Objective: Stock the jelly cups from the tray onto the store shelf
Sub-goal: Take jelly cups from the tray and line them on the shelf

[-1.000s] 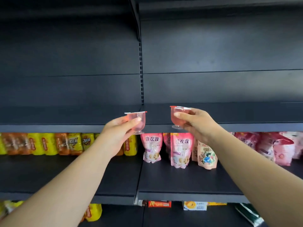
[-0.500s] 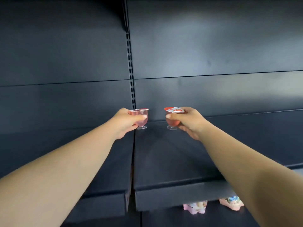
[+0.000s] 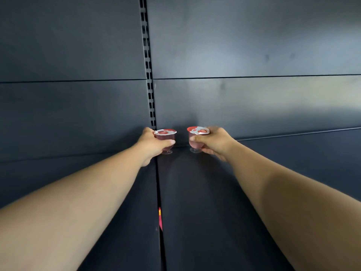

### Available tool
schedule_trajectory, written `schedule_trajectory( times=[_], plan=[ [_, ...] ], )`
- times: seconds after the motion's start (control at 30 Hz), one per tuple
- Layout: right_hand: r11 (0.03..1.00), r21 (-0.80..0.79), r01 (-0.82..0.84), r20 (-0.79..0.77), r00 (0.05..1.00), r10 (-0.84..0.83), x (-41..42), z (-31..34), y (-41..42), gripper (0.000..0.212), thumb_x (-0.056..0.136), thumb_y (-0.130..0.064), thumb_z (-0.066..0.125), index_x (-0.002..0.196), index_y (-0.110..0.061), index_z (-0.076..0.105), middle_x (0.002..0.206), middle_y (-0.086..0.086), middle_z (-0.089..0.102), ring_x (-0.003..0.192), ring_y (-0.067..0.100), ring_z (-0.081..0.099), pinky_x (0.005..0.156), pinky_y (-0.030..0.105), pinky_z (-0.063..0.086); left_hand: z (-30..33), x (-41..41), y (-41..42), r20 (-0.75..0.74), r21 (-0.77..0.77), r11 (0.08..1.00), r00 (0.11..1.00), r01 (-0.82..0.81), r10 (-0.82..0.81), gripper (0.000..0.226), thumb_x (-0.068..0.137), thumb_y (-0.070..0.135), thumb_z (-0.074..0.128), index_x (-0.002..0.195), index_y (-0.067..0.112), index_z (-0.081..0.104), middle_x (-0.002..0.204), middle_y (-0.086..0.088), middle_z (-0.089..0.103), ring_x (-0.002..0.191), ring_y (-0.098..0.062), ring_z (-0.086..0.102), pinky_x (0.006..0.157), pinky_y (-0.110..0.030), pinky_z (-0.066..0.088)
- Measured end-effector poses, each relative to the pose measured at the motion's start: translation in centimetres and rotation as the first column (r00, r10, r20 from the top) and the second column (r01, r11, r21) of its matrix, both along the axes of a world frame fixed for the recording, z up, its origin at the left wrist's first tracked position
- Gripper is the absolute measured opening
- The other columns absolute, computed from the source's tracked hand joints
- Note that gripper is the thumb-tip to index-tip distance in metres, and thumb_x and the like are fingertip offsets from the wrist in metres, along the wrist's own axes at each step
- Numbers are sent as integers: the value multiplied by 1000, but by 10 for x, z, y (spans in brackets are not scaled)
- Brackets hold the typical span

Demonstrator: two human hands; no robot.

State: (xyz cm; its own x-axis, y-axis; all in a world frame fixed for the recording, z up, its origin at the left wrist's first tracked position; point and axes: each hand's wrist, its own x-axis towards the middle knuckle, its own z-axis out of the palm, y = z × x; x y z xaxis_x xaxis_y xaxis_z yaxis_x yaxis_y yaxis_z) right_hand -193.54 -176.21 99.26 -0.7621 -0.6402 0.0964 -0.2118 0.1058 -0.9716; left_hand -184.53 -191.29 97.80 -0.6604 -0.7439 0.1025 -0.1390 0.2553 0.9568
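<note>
This is a shop aisle: a dark metal shelf (image 3: 205, 202) of the retail kind fills the view, backed by flat panels (image 3: 244, 40). A slotted upright (image 3: 148, 75) (the kind shelf brackets hook into) runs between two bays.

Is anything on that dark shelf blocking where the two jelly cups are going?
Nothing visible. The left hand and right hand each hold a jelly cup at the back of the bare shelf.
</note>
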Motion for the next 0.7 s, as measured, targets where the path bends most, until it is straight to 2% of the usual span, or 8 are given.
schedule_trajectory(
  times=[0.1,0.17,0.23,0.33,0.43,0.53,0.6,0.7],
  plan=[
    [998,31,-52,21,998,51,-2,1,-8,12,80,-5,67,87,-13,62,88,5,62,79,14,60,84,30,51,-2,-6,1,15,-34,999,1000,-20,20,54,71,14,78,106,16,38,110,-5,56,108,-21,57,98,-39,47],
    [997,14,-71,45,997,70,-6,2,-11,22,82,-1,65,76,-19,54,80,1,60,79,12,58,84,27,47,-3,-7,0,5,-15,1000,1000,-7,7,55,70,12,79,107,16,39,111,-6,57,109,-22,57,98,-40,47],
    [996,3,-86,50,995,86,-9,1,-13,25,83,0,64,73,-20,52,80,0,60,81,11,57,87,26,45,-3,-7,0,-5,13,1000,1000,-1,1,54,69,10,79,105,17,41,111,-7,58,109,-22,58,99,-39,46],
    [994,-11,-108,11,994,109,-17,-4,-16,21,82,-1,65,78,-19,56,91,3,62,85,12,59,90,28,46,-3,-5,2,-13,29,1000,1000,0,1,51,70,7,78,102,18,41,109,-7,59,108,-21,58,100,-38,46],
    [992,-59,-108,-27,994,107,-23,-8,-16,20,81,1,66,92,-15,61,91,4,64,89,15,59,85,24,48,-4,-4,4,-17,34,999,999,-29,29,45,69,6,79,90,23,43,107,-8,60,107,-22,59,100,-38,46],
    [996,-58,-75,-53,996,72,-25,-11,-19,18,79,-2,69,85,-18,61,97,9,66,95,21,62,97,34,48,-4,-3,5,9,35,998,999,-51,51,42,68,9,80,83,24,44,107,-9,62,106,-23,60,100,-39,45],
    [997,-57,-59,-65,996,55,-28,-13,-20,17,78,-4,70,86,-17,62,97,8,66,96,21,62,99,38,47,-4,-4,6,25,34,998,998,-57,56,38,68,9,80,83,22,47,106,-9,63,105,-24,61,101,-39,44],
    [998,-45,-43,-100,994,38,-33,-15,-20,22,77,-7,72,98,-11,65,103,11,68,101,25,63,99,38,47,-1,-4,14,24,39,998,998,-54,53,29,74,5,75,79,19,51,89,-3,63,93,-19,62,104,-37,42]
  ],
)
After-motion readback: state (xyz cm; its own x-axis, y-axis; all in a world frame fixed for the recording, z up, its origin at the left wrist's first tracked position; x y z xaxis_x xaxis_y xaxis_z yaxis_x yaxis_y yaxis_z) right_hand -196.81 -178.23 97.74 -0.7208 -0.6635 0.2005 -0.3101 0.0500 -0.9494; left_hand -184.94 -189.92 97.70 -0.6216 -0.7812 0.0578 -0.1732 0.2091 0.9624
